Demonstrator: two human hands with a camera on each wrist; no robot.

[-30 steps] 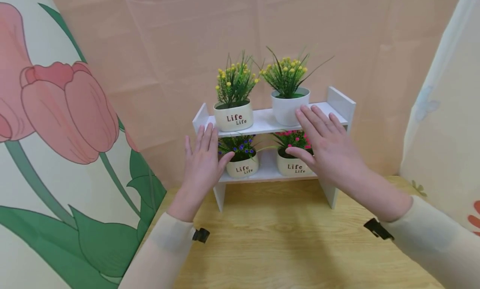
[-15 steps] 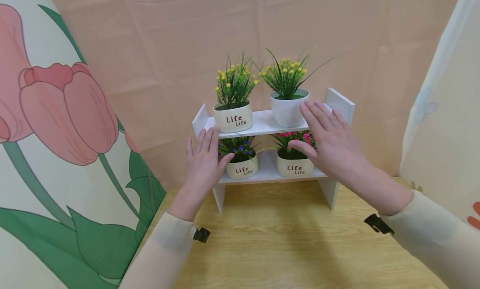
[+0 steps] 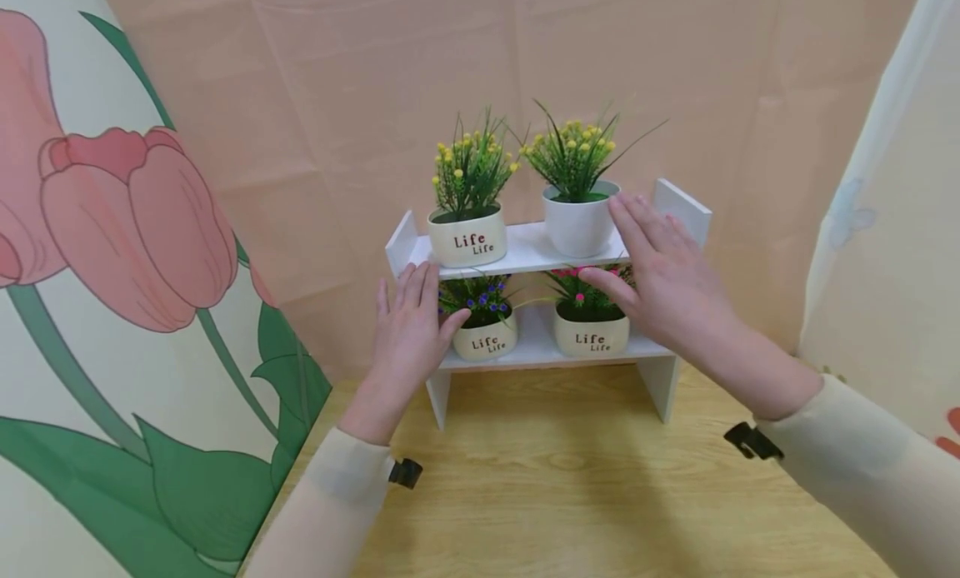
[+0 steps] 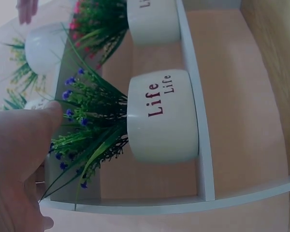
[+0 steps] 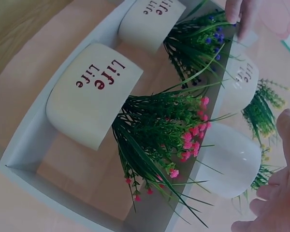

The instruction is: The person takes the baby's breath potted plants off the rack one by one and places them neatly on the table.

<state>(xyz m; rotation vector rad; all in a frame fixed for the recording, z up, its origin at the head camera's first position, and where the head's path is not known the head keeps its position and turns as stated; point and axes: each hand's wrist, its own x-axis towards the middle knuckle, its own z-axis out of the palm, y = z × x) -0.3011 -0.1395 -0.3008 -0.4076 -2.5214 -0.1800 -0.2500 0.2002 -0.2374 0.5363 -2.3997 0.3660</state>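
My left hand [image 3: 408, 332], fingers straight and thumb out, is by the left end of a two-tier white shelf [image 3: 534, 243]. Whether it touches the shelf cannot be told. Behind its thumb, on the lower tier, sits a cream "Life" pot [image 4: 162, 118] with blue flowers. My right hand [image 3: 671, 282], palm forward and fingers extended, is in front of the shelf's right part, close to a plain white pot [image 3: 581, 224] of yellow flowers. Below it stands a cream pot [image 5: 92, 96] with pink flowers, partly hidden in the head view. Neither hand holds anything.
Another cream "Life" pot [image 3: 467, 238] with yellow flowers stands at the upper tier's left. The shelf rests on a wood-grain table [image 3: 540, 486] against a pink cloth backdrop [image 3: 337, 145]. A tulip-printed panel [image 3: 135, 311] borders the left side.
My right hand has shifted slightly rightward, off the front of the white pot. The left hand has barely moved. All the pots stay in place.
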